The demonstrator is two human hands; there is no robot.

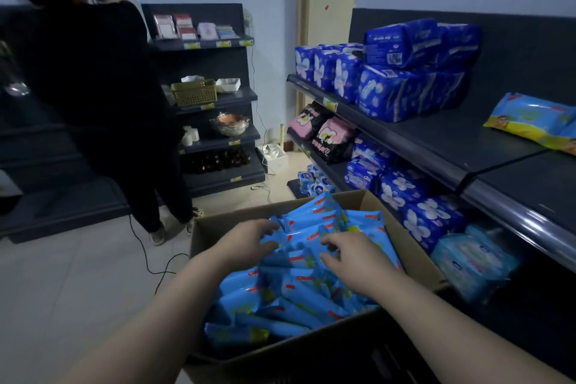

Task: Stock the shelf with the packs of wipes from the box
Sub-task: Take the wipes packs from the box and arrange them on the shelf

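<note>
An open cardboard box [414, 246] in front of me is full of blue packs of wipes [299, 293] with yellow and red print. Both my hands reach into it. My left hand [246, 241] lies on the packs near the box's far left, fingers curled onto a pack's edge. My right hand [352, 254] is beside it, fingers curling around a pack near the middle. Whether either hand has a firm hold is unclear. On the top shelf [436, 146] at the right lie two packs of wipes [530, 120].
Dark blue tissue packs [405, 72] fill the top shelf's left part. Lower shelves hold pink-black bags [327, 134] and more blue packs [420, 212]. A person in black [93, 97] stands at the left by another shelf unit [215, 97]. A cable [149, 252] runs over the floor.
</note>
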